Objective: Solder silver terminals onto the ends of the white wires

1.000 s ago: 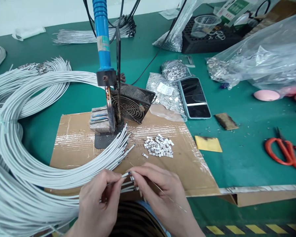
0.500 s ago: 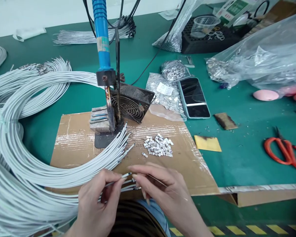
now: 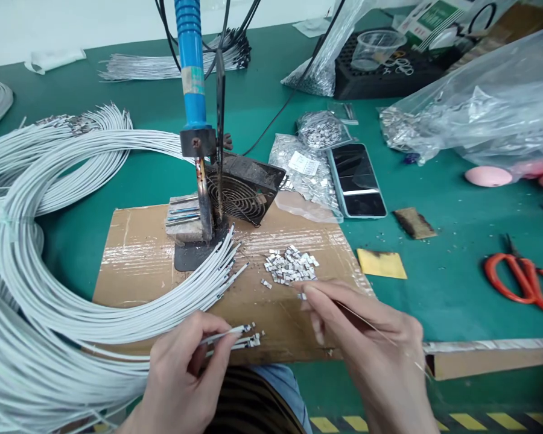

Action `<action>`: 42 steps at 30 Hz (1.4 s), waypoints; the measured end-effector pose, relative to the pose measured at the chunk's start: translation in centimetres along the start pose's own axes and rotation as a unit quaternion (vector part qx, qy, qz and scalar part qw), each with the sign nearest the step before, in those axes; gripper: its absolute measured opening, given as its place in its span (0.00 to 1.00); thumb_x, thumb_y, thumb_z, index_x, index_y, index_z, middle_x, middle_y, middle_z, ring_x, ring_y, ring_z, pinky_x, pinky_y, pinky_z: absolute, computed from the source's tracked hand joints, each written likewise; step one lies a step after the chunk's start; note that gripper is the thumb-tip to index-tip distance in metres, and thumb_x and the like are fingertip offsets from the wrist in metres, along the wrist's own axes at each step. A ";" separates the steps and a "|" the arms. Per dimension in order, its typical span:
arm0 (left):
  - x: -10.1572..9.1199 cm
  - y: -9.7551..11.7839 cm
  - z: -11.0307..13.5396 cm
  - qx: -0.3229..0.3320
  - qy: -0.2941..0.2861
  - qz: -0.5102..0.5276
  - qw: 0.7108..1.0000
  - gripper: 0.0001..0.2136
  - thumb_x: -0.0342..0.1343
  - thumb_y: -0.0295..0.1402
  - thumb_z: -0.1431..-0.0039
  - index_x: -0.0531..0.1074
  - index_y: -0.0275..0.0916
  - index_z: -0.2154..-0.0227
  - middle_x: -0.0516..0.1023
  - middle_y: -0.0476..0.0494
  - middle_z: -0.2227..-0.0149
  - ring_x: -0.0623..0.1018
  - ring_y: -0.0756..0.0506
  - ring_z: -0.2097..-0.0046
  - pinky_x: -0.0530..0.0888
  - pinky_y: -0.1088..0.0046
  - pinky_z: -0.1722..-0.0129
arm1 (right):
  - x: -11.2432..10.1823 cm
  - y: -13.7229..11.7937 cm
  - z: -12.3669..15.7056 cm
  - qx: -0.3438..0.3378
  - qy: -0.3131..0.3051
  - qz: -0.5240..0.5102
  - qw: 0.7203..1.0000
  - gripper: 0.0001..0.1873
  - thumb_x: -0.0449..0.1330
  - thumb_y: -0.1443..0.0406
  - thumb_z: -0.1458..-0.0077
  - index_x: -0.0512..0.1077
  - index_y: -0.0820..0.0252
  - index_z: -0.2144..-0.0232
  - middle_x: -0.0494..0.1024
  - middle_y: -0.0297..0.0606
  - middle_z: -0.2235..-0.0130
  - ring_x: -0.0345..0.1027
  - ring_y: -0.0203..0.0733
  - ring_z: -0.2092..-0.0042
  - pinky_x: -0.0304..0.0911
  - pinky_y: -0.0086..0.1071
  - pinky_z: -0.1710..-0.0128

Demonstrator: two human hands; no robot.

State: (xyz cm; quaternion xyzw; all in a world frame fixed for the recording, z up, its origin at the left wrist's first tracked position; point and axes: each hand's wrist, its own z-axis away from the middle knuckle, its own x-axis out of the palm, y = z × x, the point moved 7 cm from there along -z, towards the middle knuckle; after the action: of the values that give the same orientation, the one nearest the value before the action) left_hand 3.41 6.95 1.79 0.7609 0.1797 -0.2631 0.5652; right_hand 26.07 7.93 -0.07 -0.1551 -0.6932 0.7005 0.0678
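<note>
At the lower centre of the frame, your left hand (image 3: 187, 364) grips white cables (image 3: 239, 330) narrowly between thumb and forefinger; their ends point right and carry small connectors. Your right hand (image 3: 371, 337), right of centre, is pinched around a thin wire (image 3: 415, 363), and a small piece (image 3: 301, 296) shows at its fingertips. You cannot tell how firmly that piece is held. These fingertips are just below the connector pile (image 3: 292, 266), which lies loose on the cardboard sheet (image 3: 140, 259).

Note the following containers. At upper centre, the labelled clear bag (image 3: 303, 163) lies flat and contains small silvery pieces. A rounder bag (image 3: 321, 131) rests against its upper edge, packed with similar parts; a small flat bag (image 3: 346, 113) just above holds slender pieces. Further up, the tall clear bag (image 3: 314, 75) has silvery parts gathered at its base. To its right, the black tray (image 3: 375, 89) bears a clear cup (image 3: 366, 56) and several thin rings (image 3: 398, 65). At upper right, the large clear bag (image 3: 493, 114) has metal parts collected at its left end.

Left of centre, the soldering iron (image 3: 192, 90) stands clamped above the curved cable bundle (image 3: 131, 325).
</note>
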 end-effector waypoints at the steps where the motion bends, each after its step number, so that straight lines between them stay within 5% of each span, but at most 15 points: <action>1: 0.0 0.4 -0.1 0.030 -0.005 -0.005 1.000 0.09 0.62 0.21 0.36 0.75 0.44 0.63 0.81 0.54 0.73 0.71 0.52 0.79 0.68 0.78 0.78 | 0.2 0.3 -0.1 0.012 -0.011 -0.016 1.000 0.07 0.70 0.65 0.38 0.89 0.49 0.63 0.78 0.34 0.74 0.68 0.35 0.78 0.65 0.28 0.81; 4: 0.3 1.0 -0.2 0.059 -0.044 0.027 0.997 0.11 0.61 0.18 0.36 0.77 0.43 0.61 0.85 0.51 0.69 0.80 0.50 0.72 0.74 0.78 0.69 | 1.9 1.0 0.1 0.038 -0.075 -0.065 0.994 0.05 0.71 0.63 0.39 0.89 0.50 0.64 0.78 0.33 0.75 0.68 0.33 0.78 0.66 0.26 0.80; 6: 0.6 -0.5 -0.2 -0.059 -0.070 0.106 0.990 0.07 0.60 0.25 0.32 0.78 0.42 0.66 0.82 0.52 0.74 0.78 0.50 0.74 0.72 0.78 0.71 | 3.3 1.6 0.7 0.075 -0.103 -0.093 0.988 0.05 0.71 0.62 0.40 0.89 0.51 0.64 0.77 0.33 0.75 0.67 0.32 0.79 0.64 0.25 0.80; 9: 1.4 -2.9 0.7 -0.285 -0.075 0.257 0.920 0.16 0.60 0.42 0.30 0.77 0.40 0.72 0.72 0.54 0.80 0.64 0.53 0.80 0.64 0.77 0.77 | 5.3 1.9 1.6 0.109 -0.141 -0.131 0.975 0.05 0.72 0.61 0.40 0.89 0.51 0.64 0.75 0.32 0.75 0.64 0.29 0.81 0.60 0.23 0.82; 12: 1.6 -3.1 0.9 -0.350 -0.058 0.327 0.876 0.20 0.65 0.51 0.37 0.76 0.39 0.74 0.69 0.55 0.79 0.58 0.54 0.78 0.64 0.77 0.75 | 6.6 1.6 2.1 0.111 -0.167 -0.155 0.967 0.06 0.70 0.62 0.40 0.89 0.52 0.63 0.75 0.31 0.74 0.64 0.28 0.80 0.59 0.21 0.82; 19: 1.2 -2.7 0.8 -0.324 -0.033 0.289 0.900 0.21 0.66 0.52 0.38 0.78 0.39 0.74 0.69 0.53 0.78 0.64 0.51 0.75 0.64 0.76 0.74 | 7.7 1.4 2.6 0.126 -0.182 -0.183 0.958 0.09 0.70 0.58 0.39 0.89 0.53 0.62 0.73 0.32 0.74 0.63 0.29 0.79 0.60 0.21 0.81; 29: 1.0 -2.6 0.4 -0.182 -0.069 0.247 0.949 0.10 0.59 0.33 0.29 0.78 0.41 0.68 0.81 0.52 0.74 0.76 0.52 0.74 0.71 0.82 0.73 | 7.7 1.3 2.8 0.126 -0.180 -0.197 0.955 0.09 0.70 0.58 0.38 0.90 0.53 0.62 0.73 0.32 0.75 0.62 0.28 0.80 0.58 0.21 0.82; 36: 0.4 -2.1 0.1 -0.118 -0.050 0.153 0.980 0.07 0.61 0.28 0.32 0.78 0.42 0.67 0.82 0.52 0.73 0.80 0.50 0.72 0.77 0.82 0.70 | 8.4 2.8 3.5 0.229 -0.201 -0.283 0.910 0.13 0.74 0.53 0.44 0.90 0.55 0.65 0.75 0.32 0.76 0.62 0.28 0.83 0.65 0.22 0.83; 42: 0.3 -1.9 0.5 -0.157 -0.011 0.118 0.980 0.07 0.63 0.32 0.35 0.80 0.42 0.70 0.79 0.49 0.76 0.76 0.48 0.74 0.70 0.78 0.77 | 8.6 3.6 4.0 0.306 -0.240 -0.304 0.870 0.20 0.77 0.49 0.50 0.90 0.60 0.65 0.75 0.32 0.79 0.63 0.27 0.84 0.64 0.21 0.84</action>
State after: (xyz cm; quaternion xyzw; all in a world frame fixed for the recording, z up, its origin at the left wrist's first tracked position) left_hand 2.50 7.03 0.05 0.6758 0.1216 -0.1710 0.7066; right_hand 17.20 6.71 -4.70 0.2645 -0.4516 0.8384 0.1527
